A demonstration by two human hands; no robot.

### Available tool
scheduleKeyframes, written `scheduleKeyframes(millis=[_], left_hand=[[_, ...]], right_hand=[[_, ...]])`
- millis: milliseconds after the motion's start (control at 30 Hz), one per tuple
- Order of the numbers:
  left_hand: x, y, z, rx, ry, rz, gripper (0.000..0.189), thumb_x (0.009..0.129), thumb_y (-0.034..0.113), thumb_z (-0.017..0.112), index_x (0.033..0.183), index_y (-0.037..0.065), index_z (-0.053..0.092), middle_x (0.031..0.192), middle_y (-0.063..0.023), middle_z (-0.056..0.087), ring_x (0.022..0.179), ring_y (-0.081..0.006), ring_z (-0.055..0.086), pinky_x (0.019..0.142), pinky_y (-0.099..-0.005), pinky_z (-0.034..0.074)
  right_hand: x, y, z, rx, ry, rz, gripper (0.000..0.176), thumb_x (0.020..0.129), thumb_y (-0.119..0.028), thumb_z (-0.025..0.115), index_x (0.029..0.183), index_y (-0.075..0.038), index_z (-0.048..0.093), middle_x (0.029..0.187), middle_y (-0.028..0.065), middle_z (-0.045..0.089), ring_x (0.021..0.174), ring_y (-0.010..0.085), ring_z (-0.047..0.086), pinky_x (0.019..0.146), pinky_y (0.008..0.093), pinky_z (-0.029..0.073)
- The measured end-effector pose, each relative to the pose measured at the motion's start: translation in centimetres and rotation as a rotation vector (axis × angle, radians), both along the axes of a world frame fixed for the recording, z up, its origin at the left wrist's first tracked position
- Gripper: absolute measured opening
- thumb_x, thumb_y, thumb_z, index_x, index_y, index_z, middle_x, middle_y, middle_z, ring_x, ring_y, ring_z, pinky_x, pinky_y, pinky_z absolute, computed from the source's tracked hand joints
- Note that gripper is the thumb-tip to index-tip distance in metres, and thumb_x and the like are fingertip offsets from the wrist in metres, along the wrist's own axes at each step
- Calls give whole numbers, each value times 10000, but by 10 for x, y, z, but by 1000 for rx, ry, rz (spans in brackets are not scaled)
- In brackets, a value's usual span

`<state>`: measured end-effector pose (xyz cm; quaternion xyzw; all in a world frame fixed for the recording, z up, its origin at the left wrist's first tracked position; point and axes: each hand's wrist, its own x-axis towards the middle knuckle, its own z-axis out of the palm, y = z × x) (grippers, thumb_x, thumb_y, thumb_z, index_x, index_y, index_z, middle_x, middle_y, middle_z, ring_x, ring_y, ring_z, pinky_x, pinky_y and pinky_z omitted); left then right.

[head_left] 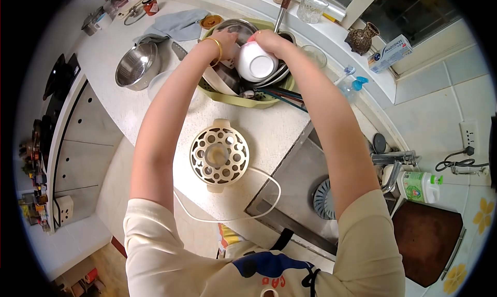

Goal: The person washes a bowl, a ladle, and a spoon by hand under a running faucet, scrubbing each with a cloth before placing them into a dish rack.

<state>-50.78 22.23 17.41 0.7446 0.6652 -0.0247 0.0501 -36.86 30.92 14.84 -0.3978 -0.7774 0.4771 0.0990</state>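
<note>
A green basin (243, 101) on the counter is piled with bowls, pans and utensils. My right hand (267, 42) grips a white bowl (256, 63), tipped with its base facing me, over the pile. My left hand (225, 42), with a gold bangle at the wrist, reaches into the basin's back left part beside a metal bowl (238, 25); its fingertips are partly hidden, and what it touches is unclear. Nearer to me, a cream round appliance with a perforated rack (219, 154) stands on the counter, its white cord looping toward the sink.
A metal colander (137, 66) and a grey-blue cloth (178, 23) lie left of the basin. The sink (295, 185) with its faucet (396, 160) is at right. On the windowsill are a glass (312, 8), a brown vase (362, 37) and a toothpaste box (391, 52).
</note>
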Motion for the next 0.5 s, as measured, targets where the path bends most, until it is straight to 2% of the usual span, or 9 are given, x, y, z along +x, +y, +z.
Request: scheduleKeyframes(millis=[33,100,167,233,300,333,367,433,500], left_hand=[[-7,6,-10,-36,-11,-18,535,595,158,692,1081,37,503,1061,-184,524,1002,-331,507,864,-370,416],[-10,11,-14,-58,17,-181,500,665,227,636,1103,25,508,1040,-186,548,1014,-313,506,869,-353,410],[13,-9,1,86,-300,-77,536,676,291,623,1112,9,490,1026,-179,566,1013,-302,514,874,-317,407],[29,-19,7,85,-409,-98,577,673,359,639,1128,40,483,1062,-156,566,1021,-292,520,890,-357,396],[51,-25,9,86,-115,1,628,652,434,668,1147,97,478,1099,-119,565,1027,-280,529,899,-495,355],[60,-23,17,-90,-178,110,632,621,489,688,1115,137,509,1075,-80,588,1043,-260,528,913,-616,241],[60,-19,11,-91,-178,111,632,621,489,688,1115,137,509,1075,-80,588,1043,-260,528,913,-616,241],[57,-8,-13,-49,-300,188,622,609,514,689,1075,132,534,1025,-51,614,1040,-245,532,954,-626,118],[50,-6,-20,-22,-320,168,577,620,502,674,1042,127,556,981,-59,629,1031,-231,539,978,-596,55]], right_hand=[[-1,-4,-1,1,-1,-3,236,777,-158,493,921,-26,626,921,127,622,804,224,594,690,340,468],[-6,-14,-2,314,-216,-228,407,708,-241,566,1001,41,588,1009,227,588,928,322,573,833,363,440],[-9,-12,-5,318,-274,-311,508,687,-255,609,1083,52,527,1112,226,538,1027,316,535,901,353,413],[-5,-2,-14,237,-116,-619,527,691,-241,617,1112,52,500,1176,229,492,1076,315,508,911,356,407],[3,-3,-15,221,-160,-624,489,701,-217,601,1086,71,513,1193,237,476,1081,315,504,902,345,415],[2,2,-16,133,-233,-504,482,704,-220,591,1084,67,519,1190,229,483,1064,318,514,892,343,421],[1,5,-19,41,-303,-384,474,707,-224,582,1081,62,525,1187,221,490,1046,321,524,882,341,427],[7,-7,2,5,-363,-285,419,723,-227,520,1053,28,559,1141,203,530,1002,311,546,855,334,437],[11,-13,3,-199,-207,-352,368,698,-263,488,1003,-64,537,925,106,548,774,236,523,629,385,409]])
